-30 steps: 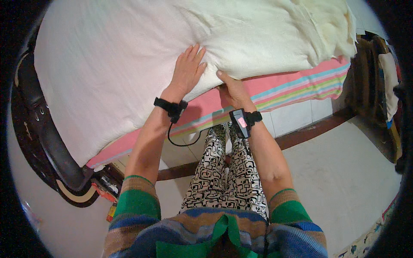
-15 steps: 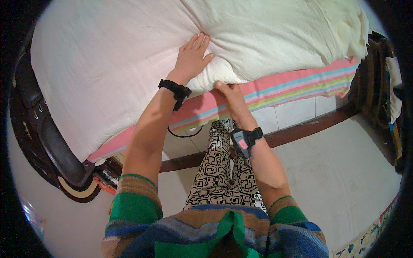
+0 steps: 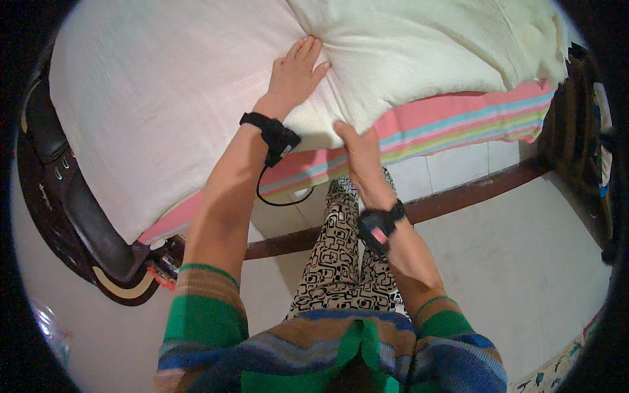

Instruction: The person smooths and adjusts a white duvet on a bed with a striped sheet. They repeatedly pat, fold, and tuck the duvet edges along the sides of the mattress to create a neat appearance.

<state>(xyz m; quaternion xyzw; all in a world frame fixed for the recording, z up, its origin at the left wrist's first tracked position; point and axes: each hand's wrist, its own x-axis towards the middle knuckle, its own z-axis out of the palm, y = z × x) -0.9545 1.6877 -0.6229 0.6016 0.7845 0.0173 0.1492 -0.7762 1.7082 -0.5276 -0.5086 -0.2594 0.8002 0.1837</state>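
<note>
A cream quilt [image 3: 164,98] covers the top of the bed, with creases fanning out from under my left hand. Pressed onto it, my left hand [image 3: 295,75] lies palm down, its fingers stretched toward a dip in the fabric. My right hand [image 3: 364,160] grips the quilt's near edge, thumb on top and the other fingers tucked underneath, out of sight. Below that edge hangs a pink sheet [image 3: 445,118] with blue, yellow-green and white stripes. A black strap device [image 3: 268,134] sits on my left wrist, and another [image 3: 380,229] on my right.
At the left stands a dark padded headboard [image 3: 92,196] with curved trim. Slatted dark wood [image 3: 570,144] rises at the bed's right end. A black cable [image 3: 278,204] loops below my left wrist. Pale tiles [image 3: 458,165] and a brown border [image 3: 458,193] run under the bed's side.
My right hand has moved slightly right and toward me while holding the quilt edge, which now folds down farther beside it. My left hand has slid a little away from me.
</note>
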